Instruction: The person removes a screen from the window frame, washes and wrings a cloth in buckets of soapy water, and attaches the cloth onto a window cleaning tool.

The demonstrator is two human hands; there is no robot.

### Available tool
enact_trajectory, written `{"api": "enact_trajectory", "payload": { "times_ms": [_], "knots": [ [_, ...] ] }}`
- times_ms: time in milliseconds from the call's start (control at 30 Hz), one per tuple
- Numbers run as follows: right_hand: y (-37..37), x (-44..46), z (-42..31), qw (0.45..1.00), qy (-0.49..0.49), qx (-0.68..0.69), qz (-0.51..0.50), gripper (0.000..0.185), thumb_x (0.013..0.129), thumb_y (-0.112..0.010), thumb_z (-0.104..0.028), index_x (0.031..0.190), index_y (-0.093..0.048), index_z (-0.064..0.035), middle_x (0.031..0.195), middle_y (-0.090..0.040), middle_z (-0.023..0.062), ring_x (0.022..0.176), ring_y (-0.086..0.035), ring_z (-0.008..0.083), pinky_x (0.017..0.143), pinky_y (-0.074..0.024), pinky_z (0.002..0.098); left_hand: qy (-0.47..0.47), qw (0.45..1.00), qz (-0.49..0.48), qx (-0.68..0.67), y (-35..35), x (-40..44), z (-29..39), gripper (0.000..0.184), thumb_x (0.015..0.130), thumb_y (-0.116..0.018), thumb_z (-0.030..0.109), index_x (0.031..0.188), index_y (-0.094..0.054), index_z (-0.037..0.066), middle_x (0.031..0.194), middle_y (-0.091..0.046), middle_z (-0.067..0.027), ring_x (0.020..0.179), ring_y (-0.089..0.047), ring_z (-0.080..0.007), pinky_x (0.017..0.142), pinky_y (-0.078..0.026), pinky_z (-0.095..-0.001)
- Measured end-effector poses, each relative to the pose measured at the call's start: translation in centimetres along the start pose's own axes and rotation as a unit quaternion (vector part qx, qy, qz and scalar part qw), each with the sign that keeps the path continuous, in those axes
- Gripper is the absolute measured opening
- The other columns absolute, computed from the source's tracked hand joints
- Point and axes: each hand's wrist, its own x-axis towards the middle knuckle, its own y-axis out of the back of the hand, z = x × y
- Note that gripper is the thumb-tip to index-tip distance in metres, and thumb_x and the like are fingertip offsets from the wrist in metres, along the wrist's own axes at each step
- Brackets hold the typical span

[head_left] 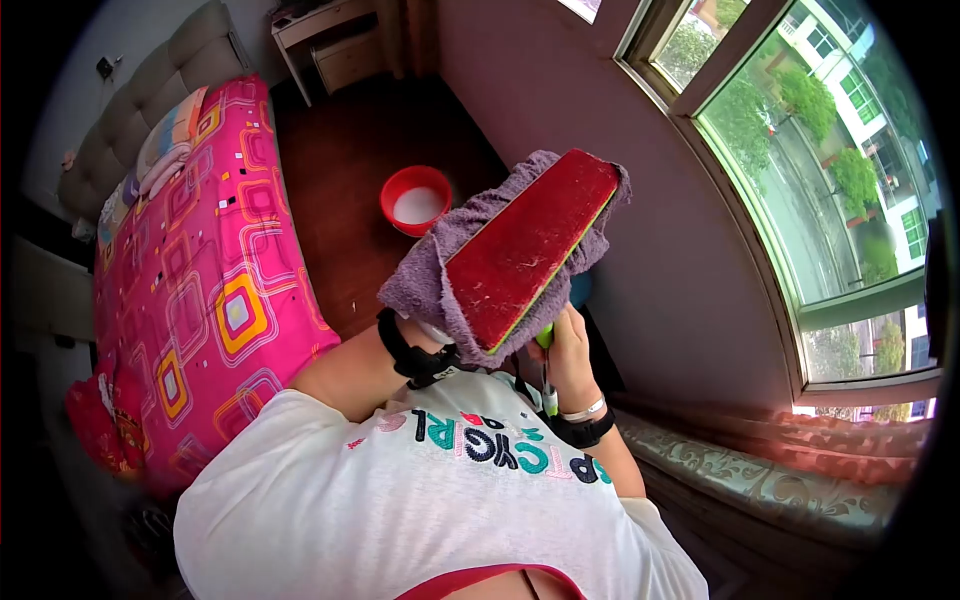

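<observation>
A flat mop head (535, 245) is held up in front of my chest, its worn red face upward and a bright green rim along one side. A purple towel (415, 275) lies beneath it and bunches out around its edges. With closed fingers my right hand (570, 360) grips the mop's green and grey handle (548, 375), just below the head. My left hand (415, 330) is at the towel's near left corner; the cloth hides its fingers, so I cannot see its grip. Black bands circle both wrists.
A red basin (416, 200) with whitish contents stands on the dark wooden floor (350, 255). To the left is a bed (215, 300) with a pink patterned cover. A desk (325, 25) stands at the back. A window (800, 150) and patterned fabric (740, 465) are on the right.
</observation>
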Motion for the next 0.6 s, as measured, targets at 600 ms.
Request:
{"api": "enact_trajectory", "payload": {
  "times_ms": [600],
  "knots": [
    [-2.0,2.2,3.0,0.974,-0.009,-0.192,0.121,0.028,0.096,-0.036,-0.027,0.099,-0.053,-0.0051,0.070,-0.049,-0.0020,0.052,-0.044,0.0034,0.041,-0.0348,0.0151,-0.220,0.954,0.178,0.099,4.1,-4.9,10.8,0.044,0.090,-0.048,0.018,0.130,-0.039,0.002,0.129,-0.046,-0.0126,0.115,-0.047,-0.0215,0.103,-0.032,-0.0353]
  ]
}}
